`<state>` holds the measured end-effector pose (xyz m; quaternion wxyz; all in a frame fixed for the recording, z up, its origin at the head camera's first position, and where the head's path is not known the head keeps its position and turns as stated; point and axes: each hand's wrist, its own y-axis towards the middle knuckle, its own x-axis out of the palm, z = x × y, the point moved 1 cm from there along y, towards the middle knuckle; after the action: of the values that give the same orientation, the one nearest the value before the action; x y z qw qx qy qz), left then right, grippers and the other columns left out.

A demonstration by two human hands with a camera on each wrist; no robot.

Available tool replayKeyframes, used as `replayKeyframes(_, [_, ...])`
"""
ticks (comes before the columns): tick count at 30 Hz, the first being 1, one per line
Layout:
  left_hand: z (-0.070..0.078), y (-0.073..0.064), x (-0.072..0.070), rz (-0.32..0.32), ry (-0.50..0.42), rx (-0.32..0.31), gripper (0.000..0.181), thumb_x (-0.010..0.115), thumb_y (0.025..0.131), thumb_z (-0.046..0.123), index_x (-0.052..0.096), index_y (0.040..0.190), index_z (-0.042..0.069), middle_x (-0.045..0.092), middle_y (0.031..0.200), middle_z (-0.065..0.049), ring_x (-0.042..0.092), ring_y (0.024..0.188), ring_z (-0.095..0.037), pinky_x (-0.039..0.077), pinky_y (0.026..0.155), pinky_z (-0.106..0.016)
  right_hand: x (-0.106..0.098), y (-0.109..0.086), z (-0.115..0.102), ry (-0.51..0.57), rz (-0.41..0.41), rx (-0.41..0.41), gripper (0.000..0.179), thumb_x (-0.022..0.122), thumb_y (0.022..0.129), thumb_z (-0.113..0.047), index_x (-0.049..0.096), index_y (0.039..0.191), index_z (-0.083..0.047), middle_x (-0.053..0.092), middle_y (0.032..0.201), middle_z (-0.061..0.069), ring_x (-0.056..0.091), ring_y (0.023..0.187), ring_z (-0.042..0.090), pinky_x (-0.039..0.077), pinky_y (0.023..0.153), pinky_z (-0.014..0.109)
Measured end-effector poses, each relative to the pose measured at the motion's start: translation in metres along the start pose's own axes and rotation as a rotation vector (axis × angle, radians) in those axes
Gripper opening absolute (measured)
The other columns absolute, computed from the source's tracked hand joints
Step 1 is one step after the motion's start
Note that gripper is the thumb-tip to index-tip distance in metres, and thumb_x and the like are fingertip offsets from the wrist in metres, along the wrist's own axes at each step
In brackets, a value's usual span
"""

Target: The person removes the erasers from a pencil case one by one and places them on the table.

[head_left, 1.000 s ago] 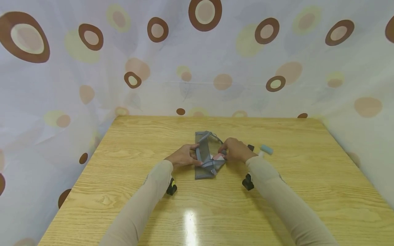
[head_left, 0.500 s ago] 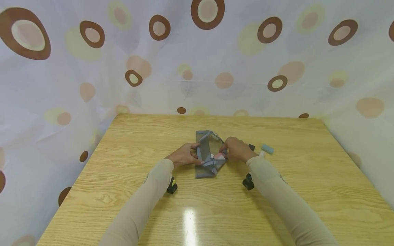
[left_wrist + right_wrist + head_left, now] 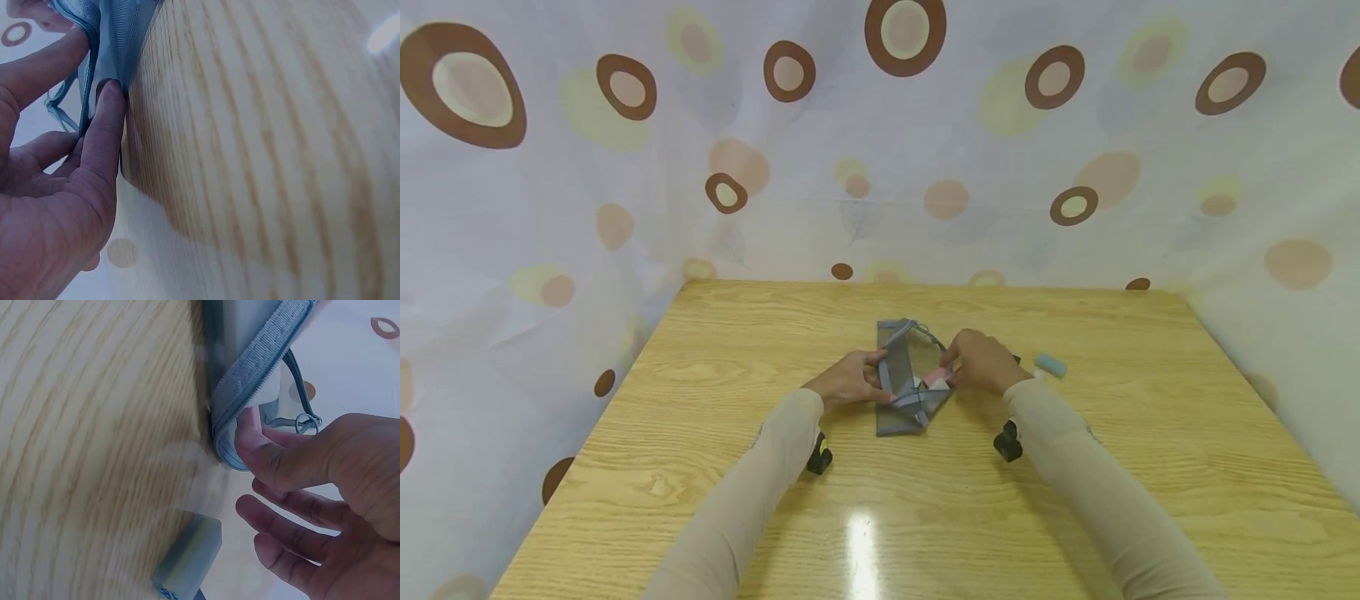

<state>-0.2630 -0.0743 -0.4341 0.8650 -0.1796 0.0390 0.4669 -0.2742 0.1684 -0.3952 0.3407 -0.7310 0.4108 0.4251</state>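
Note:
A grey-blue mesh zip pouch (image 3: 898, 358) lies on the wooden table with its mouth held wide. Something pink and white (image 3: 936, 379) shows inside the mouth. At the pouch's left side, my left hand (image 3: 846, 379) grips the zipped edge, thumb and fingers spread along it. The left wrist view has these fingers on the mesh fabric (image 3: 119, 37). On the opposite side my right hand (image 3: 981, 362) pinches the pouch's rim between thumb and forefinger. In the right wrist view its thumb (image 3: 269, 459) reaches into the end of the zip opening, the other fingers loosely bent.
Right of the right hand lies a small light-blue block (image 3: 1050, 365), with a white piece partly hidden beside it. The right wrist view shows a printed block (image 3: 187, 556) close below the fingers. A patterned sheet (image 3: 895, 200) rises behind the table (image 3: 700, 517).
My right hand has shifted slightly right and away from me, drawing the pouch's mouth a little wider. More of the pink thing shows. The left hand keeps its place.

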Motion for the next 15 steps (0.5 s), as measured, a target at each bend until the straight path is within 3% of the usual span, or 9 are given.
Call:
replayKeyframes(7, [-0.001, 0.001, 0.0, 0.003, 0.018, -0.01, 0.092, 0.078, 0.086, -0.003, 0.023, 0.159, 0.0, 0.042, 0.15, -0.021, 0.065, 0.116, -0.031, 0.055, 0.096, -0.036, -0.007, -0.002, 0.001, -0.005, 0.029, 0.023, 0.026, 0.082, 0.085, -0.01, 0.079, 0.111, -0.005, 0.066, 0.129, 0.02, 0.056, 0.125, 0.044, 0.051, 0.097, 0.058])
replayKeyframes(15, [-0.001, 0.002, -0.001, 0.003, 0.027, -0.003, 0.092, 0.078, 0.086, -0.002, 0.022, 0.159, -0.001, 0.04, 0.151, -0.021, 0.064, 0.119, -0.033, 0.054, 0.098, -0.036, -0.015, -0.004, 0.007, 0.006, 0.04, 0.029, 0.026, 0.077, 0.086, 0.0, 0.078, 0.111, -0.004, 0.065, 0.132, 0.019, 0.055, 0.125, 0.044, 0.055, 0.086, 0.047])
